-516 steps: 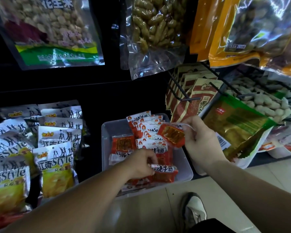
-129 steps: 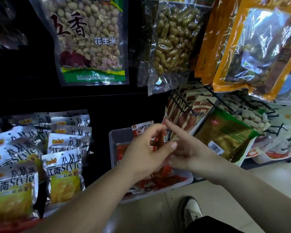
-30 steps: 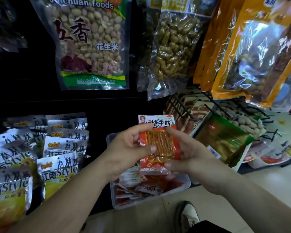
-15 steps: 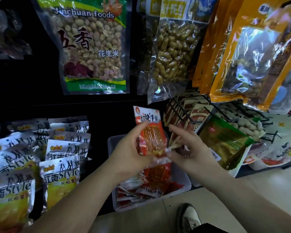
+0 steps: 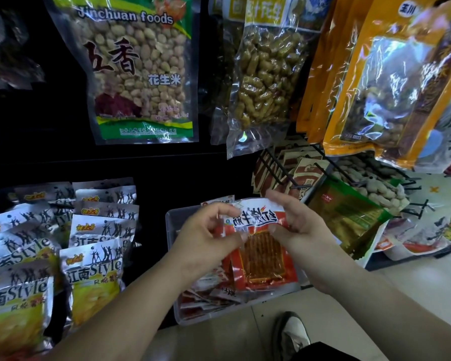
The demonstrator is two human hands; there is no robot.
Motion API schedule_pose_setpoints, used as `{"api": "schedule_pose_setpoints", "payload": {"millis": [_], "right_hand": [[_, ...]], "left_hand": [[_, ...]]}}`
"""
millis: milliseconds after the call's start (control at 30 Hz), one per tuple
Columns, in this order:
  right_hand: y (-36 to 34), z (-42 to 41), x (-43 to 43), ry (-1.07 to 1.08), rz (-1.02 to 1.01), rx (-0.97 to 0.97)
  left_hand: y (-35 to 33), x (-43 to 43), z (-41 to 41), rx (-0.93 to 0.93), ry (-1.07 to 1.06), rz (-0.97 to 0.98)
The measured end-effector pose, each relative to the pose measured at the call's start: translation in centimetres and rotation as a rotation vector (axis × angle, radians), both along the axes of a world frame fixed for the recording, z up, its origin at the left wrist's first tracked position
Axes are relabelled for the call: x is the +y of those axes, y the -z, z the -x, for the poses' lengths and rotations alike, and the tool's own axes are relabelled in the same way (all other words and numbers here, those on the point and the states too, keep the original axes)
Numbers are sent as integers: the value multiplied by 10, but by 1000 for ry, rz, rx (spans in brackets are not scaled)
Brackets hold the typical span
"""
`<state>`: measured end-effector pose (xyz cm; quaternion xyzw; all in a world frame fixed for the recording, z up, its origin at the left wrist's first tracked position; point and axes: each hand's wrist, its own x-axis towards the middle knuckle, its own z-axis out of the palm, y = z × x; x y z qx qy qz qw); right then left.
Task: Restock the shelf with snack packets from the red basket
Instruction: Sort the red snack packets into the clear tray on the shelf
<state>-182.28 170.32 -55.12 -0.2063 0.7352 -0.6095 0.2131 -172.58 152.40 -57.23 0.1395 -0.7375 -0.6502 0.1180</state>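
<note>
I hold a red snack packet (image 5: 263,254) with a white header between both hands, over a clear plastic bin (image 5: 170,225) on the shelf. My left hand (image 5: 206,238) pinches the packet's upper left edge. On the upper right corner, my right hand (image 5: 300,227) grips it with fingers curled over the header. The packet hangs tilted, its window showing brown strips. More red packets (image 5: 208,293) lie in the bin below. No red basket is in view.
Silver and yellow packets (image 5: 94,269) stand in rows at the left. Large bags of peanuts (image 5: 141,74) hang above, with orange bags (image 5: 391,82) at the right. Wire hooks (image 5: 279,170) with brown and green packets stick out right of the bin. My shoe (image 5: 292,334) is on the floor.
The packet has turned from upright in my left hand to hanging lower, header bent, with both hands now on its top corners. The view has shifted slightly.
</note>
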Motion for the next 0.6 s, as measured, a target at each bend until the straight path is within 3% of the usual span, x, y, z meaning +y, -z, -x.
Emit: {"api": "schedule_pose_setpoints", "payload": {"millis": [67,267,467,600], "right_hand": [[-1,0,0,-41,42,-35],[-1,4,6,-121,-3,-109],[2,11,4,93,68,-148],[0,11,11,-181,-4,-188]], "left_hand": [[1,0,0,-13,75,-162],[-2,-4,4,13,24,-231],[1,0,0,-102,267,-240],[0,0,5,-55,86,-172]]}}
